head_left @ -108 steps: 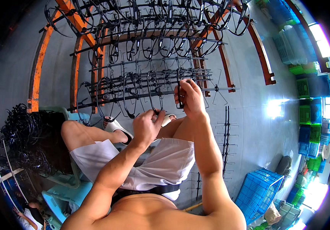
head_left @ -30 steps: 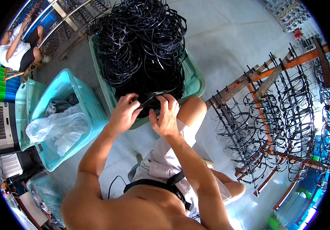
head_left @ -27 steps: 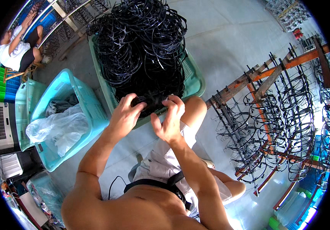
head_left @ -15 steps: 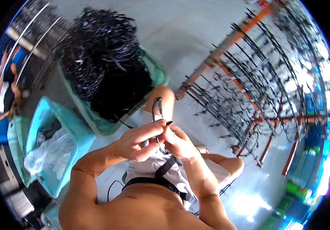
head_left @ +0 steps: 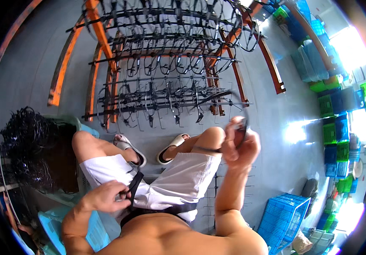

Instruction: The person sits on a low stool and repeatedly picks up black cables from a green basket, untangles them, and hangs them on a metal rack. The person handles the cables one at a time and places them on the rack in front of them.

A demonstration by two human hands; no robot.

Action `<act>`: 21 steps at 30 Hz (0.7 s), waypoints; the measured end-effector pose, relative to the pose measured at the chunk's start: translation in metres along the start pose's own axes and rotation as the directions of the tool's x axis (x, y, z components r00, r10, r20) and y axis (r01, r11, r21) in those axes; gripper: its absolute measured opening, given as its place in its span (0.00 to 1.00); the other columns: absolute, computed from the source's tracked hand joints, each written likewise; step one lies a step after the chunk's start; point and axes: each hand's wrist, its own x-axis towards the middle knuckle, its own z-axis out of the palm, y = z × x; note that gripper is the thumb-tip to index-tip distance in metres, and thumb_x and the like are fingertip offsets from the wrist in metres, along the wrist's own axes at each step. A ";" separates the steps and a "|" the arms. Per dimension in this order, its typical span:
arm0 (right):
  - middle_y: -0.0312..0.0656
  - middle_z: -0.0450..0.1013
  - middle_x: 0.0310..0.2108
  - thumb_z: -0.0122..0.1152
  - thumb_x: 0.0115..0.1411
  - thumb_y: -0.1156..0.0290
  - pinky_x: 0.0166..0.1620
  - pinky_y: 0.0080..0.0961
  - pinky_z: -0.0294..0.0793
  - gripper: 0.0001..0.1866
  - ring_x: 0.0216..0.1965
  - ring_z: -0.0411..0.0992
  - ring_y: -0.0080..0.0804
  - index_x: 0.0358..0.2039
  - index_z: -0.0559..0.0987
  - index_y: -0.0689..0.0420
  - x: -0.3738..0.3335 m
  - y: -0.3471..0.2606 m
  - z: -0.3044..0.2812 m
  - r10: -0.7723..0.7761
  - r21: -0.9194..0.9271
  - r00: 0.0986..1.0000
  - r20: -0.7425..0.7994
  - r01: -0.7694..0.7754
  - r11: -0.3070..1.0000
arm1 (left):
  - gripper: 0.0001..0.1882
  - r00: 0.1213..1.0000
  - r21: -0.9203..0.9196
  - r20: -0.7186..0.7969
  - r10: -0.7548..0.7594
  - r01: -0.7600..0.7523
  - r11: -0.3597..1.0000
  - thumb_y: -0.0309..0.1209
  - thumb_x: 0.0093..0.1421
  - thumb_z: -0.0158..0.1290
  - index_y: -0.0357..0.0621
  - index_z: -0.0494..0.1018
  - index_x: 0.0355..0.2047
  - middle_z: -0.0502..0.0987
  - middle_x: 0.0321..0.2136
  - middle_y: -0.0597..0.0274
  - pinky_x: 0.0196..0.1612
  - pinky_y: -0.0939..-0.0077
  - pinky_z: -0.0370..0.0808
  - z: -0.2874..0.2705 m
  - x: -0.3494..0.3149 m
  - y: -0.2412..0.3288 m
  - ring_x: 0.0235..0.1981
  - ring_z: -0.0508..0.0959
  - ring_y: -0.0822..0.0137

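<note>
Raised at the right, above my right knee, my right hand (head_left: 241, 146) is closed around a thin black curved band (head_left: 245, 111). One end of the band arcs up and leftward, overlapping the hanging rack in view. My left hand (head_left: 107, 196) is low at the left, over my lap, its fingers curled beside a black strap (head_left: 136, 185) at my waist. Whether those fingers hold anything small is hidden. Ahead of my feet, many similar black bands (head_left: 176, 112) hang in rows on dark rods.
An orange metal rack (head_left: 100, 36) stands ahead of me. To the left, a pale teal tub (head_left: 66, 121) holds a heap of black strips (head_left: 23, 140). A light blue bin (head_left: 93, 233) is by my left elbow. A blue crate (head_left: 283, 219) and stacked crates (head_left: 331, 127) are at the right.
My view has turned right, toward the rack. My hands, together on a black piece before, are now apart; the right has moved out rightward with a band, the left down toward my lap.
</note>
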 end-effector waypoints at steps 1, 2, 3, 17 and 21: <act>0.48 0.70 0.23 0.41 0.64 0.62 0.11 0.20 0.59 0.21 0.08 0.59 0.27 0.48 0.66 0.67 0.005 -0.021 -0.010 -0.110 -0.058 0.994 0.016 0.110 0.992 | 0.11 0.975 -0.066 0.179 -0.132 0.145 0.987 0.32 0.56 0.54 0.40 0.73 0.38 0.75 0.23 0.59 0.31 0.69 0.71 -0.006 0.003 0.007 0.23 0.74 0.64; 0.46 0.70 0.25 0.40 0.66 0.64 0.12 0.19 0.60 0.18 0.10 0.61 0.27 0.48 0.66 0.66 0.016 -0.033 -0.017 -0.158 -0.103 0.986 0.053 0.163 0.981 | 0.13 0.984 -0.301 0.105 -0.144 0.169 0.939 0.36 0.62 0.51 0.40 0.75 0.41 0.71 0.20 0.66 0.30 0.76 0.68 0.005 0.002 -0.001 0.24 0.69 0.74; 0.43 0.71 0.26 0.39 0.67 0.66 0.13 0.17 0.61 0.15 0.13 0.64 0.25 0.47 0.67 0.63 0.025 -0.043 -0.025 -0.206 -0.214 0.978 -0.030 0.195 0.957 | 0.16 0.968 -0.373 0.173 -0.181 0.235 0.898 0.38 0.63 0.48 0.39 0.73 0.44 0.70 0.20 0.68 0.30 0.77 0.67 0.007 0.001 -0.001 0.24 0.68 0.74; 0.38 0.72 0.24 0.52 0.64 0.64 0.20 0.20 0.64 0.09 0.18 0.66 0.24 0.31 0.69 0.55 0.147 -0.006 -0.141 0.358 -0.333 0.836 -0.416 -0.507 0.795 | 0.37 0.718 0.016 -0.592 0.365 -0.442 0.897 0.22 0.58 0.51 0.49 0.46 0.65 0.67 0.43 0.52 0.36 0.75 0.68 0.069 0.170 0.020 0.31 0.66 0.69; 0.39 0.71 0.24 0.54 0.63 0.63 0.20 0.21 0.64 0.10 0.18 0.67 0.25 0.30 0.68 0.56 0.131 0.001 -0.131 0.198 -0.417 0.900 -0.390 -0.364 0.833 | 0.34 0.507 0.432 -0.765 0.396 -0.052 0.900 0.27 0.51 0.60 0.45 0.61 0.57 0.65 0.42 0.55 0.36 0.74 0.64 0.050 0.206 0.014 0.30 0.61 0.67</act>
